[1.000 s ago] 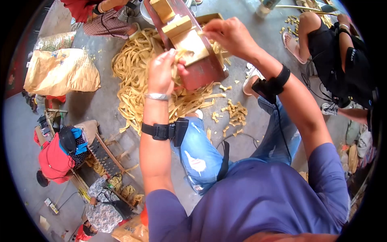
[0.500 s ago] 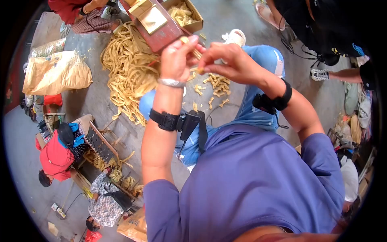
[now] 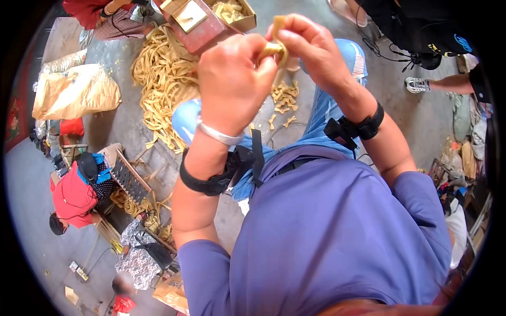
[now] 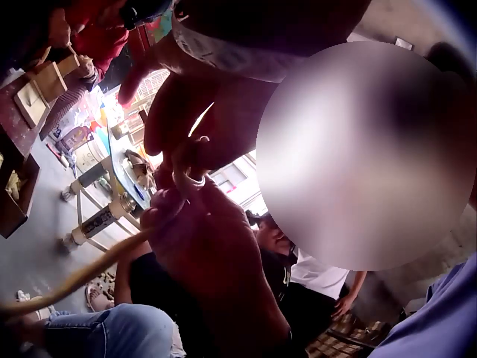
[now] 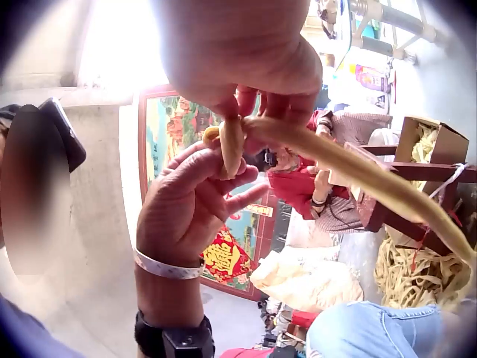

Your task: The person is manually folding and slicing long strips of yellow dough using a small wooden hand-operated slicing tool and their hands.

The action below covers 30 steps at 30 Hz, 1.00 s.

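Observation:
A long, soft, yellow strip (image 3: 274, 48) is bent into a loop between my two hands, high in front of my chest. My left hand (image 3: 232, 79), with a pale bracelet at its wrist, grips the loop from the left. From the other side, my right hand (image 3: 316, 47) pinches the strip, whose short end sticks up above the fingertips. The right wrist view shows a coil of the strip (image 5: 232, 145) where the fingertips of both hands meet, with a long tail (image 5: 373, 175) running off to the right. In the left wrist view the tail (image 4: 97, 270) hangs to the lower left.
A red bench (image 3: 203, 34) with a wooden box-like fixture (image 3: 190, 16) stands ahead, beside a carton (image 3: 246, 22). Loose strips (image 3: 161, 79) are heaped on the floor, and small knotted pieces (image 3: 284, 97) lie near my knees. Other people sit around.
Both hands have left the bench and come up closer to me. The strip, stretched between the hands half a second ago, is now looped, and the hands are close together.

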Each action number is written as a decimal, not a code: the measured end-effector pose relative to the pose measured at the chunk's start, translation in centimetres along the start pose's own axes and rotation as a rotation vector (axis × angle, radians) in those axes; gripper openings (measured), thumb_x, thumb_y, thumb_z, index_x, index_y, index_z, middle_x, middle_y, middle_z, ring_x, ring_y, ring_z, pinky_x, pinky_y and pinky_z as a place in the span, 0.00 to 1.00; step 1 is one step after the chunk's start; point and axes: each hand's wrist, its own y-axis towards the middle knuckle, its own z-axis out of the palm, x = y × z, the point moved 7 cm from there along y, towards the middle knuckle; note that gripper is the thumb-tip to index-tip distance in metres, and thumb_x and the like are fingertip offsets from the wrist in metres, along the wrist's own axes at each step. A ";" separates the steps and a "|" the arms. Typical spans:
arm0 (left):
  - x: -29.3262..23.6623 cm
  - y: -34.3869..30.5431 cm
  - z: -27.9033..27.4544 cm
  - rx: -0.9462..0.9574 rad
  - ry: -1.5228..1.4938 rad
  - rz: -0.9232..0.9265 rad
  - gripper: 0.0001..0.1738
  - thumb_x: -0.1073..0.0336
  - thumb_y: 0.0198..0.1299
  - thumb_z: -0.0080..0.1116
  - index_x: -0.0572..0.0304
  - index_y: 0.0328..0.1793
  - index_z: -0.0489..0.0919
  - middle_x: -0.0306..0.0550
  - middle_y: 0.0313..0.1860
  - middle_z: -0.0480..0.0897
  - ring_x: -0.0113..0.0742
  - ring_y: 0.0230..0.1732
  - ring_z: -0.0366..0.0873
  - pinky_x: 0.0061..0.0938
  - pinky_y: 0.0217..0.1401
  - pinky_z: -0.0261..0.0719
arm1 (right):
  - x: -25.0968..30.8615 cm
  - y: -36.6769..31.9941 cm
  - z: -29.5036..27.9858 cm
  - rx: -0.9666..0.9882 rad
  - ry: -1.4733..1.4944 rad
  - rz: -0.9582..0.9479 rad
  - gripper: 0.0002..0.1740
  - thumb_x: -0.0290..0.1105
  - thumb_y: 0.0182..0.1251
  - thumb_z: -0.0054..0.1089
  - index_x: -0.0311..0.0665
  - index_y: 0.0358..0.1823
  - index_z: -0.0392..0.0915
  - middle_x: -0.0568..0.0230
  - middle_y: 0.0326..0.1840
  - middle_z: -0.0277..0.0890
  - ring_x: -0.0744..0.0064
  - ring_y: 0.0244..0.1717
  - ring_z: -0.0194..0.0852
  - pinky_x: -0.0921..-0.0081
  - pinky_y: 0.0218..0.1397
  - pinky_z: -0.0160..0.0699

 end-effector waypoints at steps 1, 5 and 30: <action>-0.4 -0.3 0.1 -0.013 0.133 0.057 0.05 0.66 0.48 0.60 0.58 0.25 0.80 0.47 0.21 0.78 0.46 0.25 0.76 0.38 0.33 0.71 | -0.1 -0.2 -0.1 -0.067 -0.017 -0.001 0.11 0.34 0.66 0.61 0.32 0.42 0.79 0.69 0.33 0.79 0.85 0.32 0.75 0.88 0.34 0.75; -0.6 -1.4 0.3 -0.102 0.345 0.196 0.02 0.69 0.45 0.62 0.57 0.26 0.81 0.46 0.24 0.80 0.43 0.25 0.78 0.35 0.32 0.73 | -0.8 -0.6 -0.3 -0.113 -0.179 0.052 0.12 0.34 0.59 0.69 0.32 0.37 0.83 0.69 0.25 0.80 0.86 0.25 0.73 0.89 0.28 0.73; 6.5 -6.8 2.0 -0.060 -0.695 -0.599 0.06 0.75 0.53 0.67 0.68 0.34 0.80 0.43 0.29 0.82 0.23 0.29 0.80 0.17 0.31 0.78 | -3.4 -4.3 2.4 0.206 0.045 0.336 0.16 0.29 0.67 0.58 0.30 0.53 0.77 0.63 0.49 0.78 0.83 0.48 0.72 0.82 0.49 0.73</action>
